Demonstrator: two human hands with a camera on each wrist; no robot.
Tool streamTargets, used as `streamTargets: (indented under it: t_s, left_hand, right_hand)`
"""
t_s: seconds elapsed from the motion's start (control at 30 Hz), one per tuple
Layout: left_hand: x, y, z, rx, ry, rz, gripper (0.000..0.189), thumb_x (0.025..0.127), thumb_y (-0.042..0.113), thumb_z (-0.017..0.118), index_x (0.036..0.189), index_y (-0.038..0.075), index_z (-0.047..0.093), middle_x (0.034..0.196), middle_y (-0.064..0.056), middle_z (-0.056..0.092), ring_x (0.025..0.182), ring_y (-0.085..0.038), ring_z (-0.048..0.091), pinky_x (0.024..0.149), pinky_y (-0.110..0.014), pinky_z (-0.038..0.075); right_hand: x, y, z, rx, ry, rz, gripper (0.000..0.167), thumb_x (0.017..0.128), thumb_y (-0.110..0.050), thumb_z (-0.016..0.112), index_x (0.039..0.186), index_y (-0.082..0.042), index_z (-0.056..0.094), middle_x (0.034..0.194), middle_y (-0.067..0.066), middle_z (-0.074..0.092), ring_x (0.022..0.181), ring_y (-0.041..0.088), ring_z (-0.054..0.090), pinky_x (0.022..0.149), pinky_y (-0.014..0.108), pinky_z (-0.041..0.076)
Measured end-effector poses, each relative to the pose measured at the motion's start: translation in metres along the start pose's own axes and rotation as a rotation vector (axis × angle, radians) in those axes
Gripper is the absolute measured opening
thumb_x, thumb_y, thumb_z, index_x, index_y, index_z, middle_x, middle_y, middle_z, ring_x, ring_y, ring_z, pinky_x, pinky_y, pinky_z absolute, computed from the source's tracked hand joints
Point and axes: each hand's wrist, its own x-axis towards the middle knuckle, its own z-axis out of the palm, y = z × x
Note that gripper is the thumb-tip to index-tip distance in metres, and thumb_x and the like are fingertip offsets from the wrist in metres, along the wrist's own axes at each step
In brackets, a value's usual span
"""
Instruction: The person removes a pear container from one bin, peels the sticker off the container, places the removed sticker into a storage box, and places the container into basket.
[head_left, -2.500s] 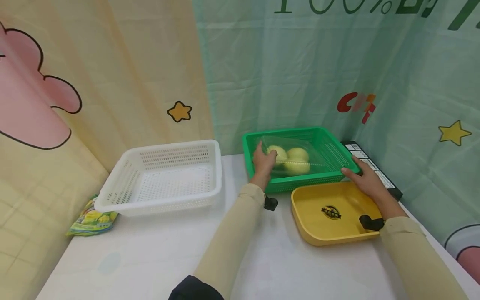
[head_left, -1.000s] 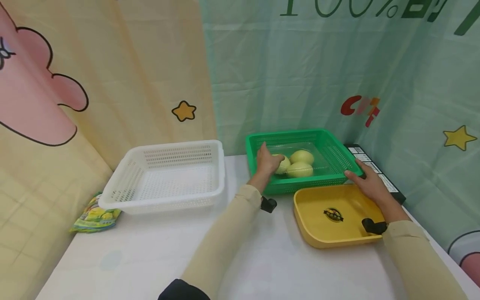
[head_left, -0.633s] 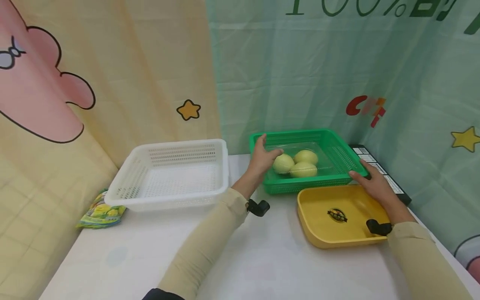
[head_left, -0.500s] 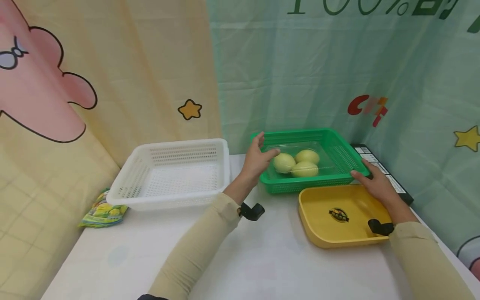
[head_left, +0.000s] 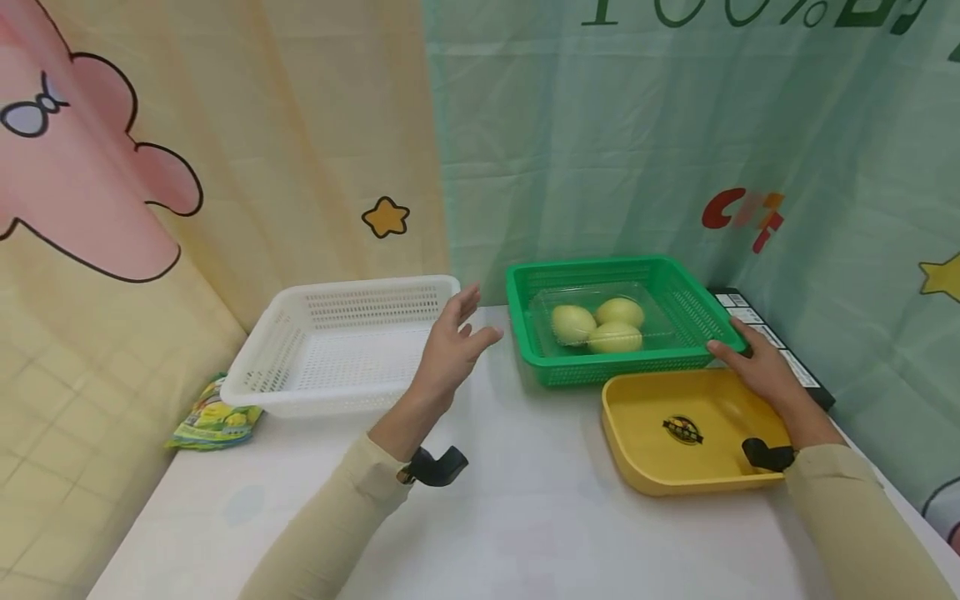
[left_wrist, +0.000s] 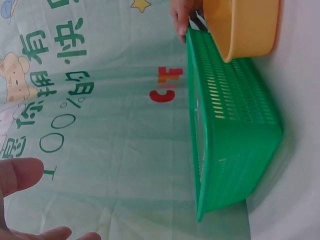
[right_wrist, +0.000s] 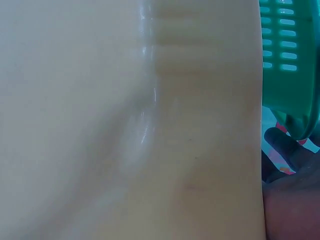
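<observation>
In the head view my left hand (head_left: 448,354) is raised with fingers and thumb spread, holding nothing, in front of the white basket's right end. In the left wrist view its thumb (left_wrist: 22,175) shows at lower left. My right hand (head_left: 765,371) grips the front right corner of the green plastic basket (head_left: 600,365), thumb by the rim. Inside that basket lies a clear plastic box (head_left: 660,321) with three round pale yellow-green fruits (head_left: 617,337). A yellow tray (head_left: 645,458) with a dark round logo sits under my right wrist and fills most of the right wrist view.
A white perforated basket (head_left: 352,354) stands at back left, partly over a green-yellow printed packet (head_left: 217,419). A flat black item with white labels (head_left: 787,362) lies behind my right hand. Printed curtains (head_left: 600,150) rise behind the white table (head_left: 525,517).
My left hand has let go of the clear box with the fruits, left in the green basket, and moved left and toward me. The right hand stays at the green basket's corner.
</observation>
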Motion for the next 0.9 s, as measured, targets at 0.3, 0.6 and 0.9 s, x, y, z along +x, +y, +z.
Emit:
streamTargets:
  t_s: [0.3, 0.6, 0.9]
  left_hand:
    - [-0.030, -0.017, -0.038, 0.103, 0.027, -0.006, 0.070, 0.088, 0.015, 0.061, 0.149, 0.017, 0.026, 0.155, -0.002, 0.028, 0.146, -0.019, 0.023, 0.120, -0.041, 0.020]
    - [-0.060, -0.032, -0.061, 0.226, 0.062, -0.070, 0.069, 0.089, 0.017, 0.060, 0.149, 0.018, 0.026, 0.156, -0.002, 0.026, 0.146, -0.030, 0.020, 0.118, -0.050, 0.020]
    - [-0.078, -0.036, -0.073, 0.436, 0.078, -0.063, 0.067, 0.091, 0.019, 0.058, 0.149, 0.019, 0.025, 0.156, -0.010, 0.021, 0.146, -0.036, 0.016, 0.113, -0.063, 0.019]
  right_hand:
    - [-0.005, -0.004, -0.003, -0.046, 0.063, -0.086, 0.079, 0.097, -0.047, 0.041, 0.149, 0.003, 0.009, 0.141, 0.041, 0.025, 0.119, 0.055, 0.033, 0.098, 0.072, 0.027]
    - [-0.018, -0.025, -0.014, -0.025, 0.169, -0.233, 0.066, 0.099, -0.036, 0.045, 0.146, 0.005, 0.024, 0.143, 0.041, 0.024, 0.127, 0.059, 0.024, 0.098, 0.074, 0.021]
    - [-0.047, -0.071, 0.002, -0.051, 0.313, -0.393, 0.058, 0.095, -0.032, 0.054, 0.138, 0.004, 0.040, 0.141, 0.036, 0.035, 0.126, 0.057, 0.028, 0.103, 0.072, 0.012]
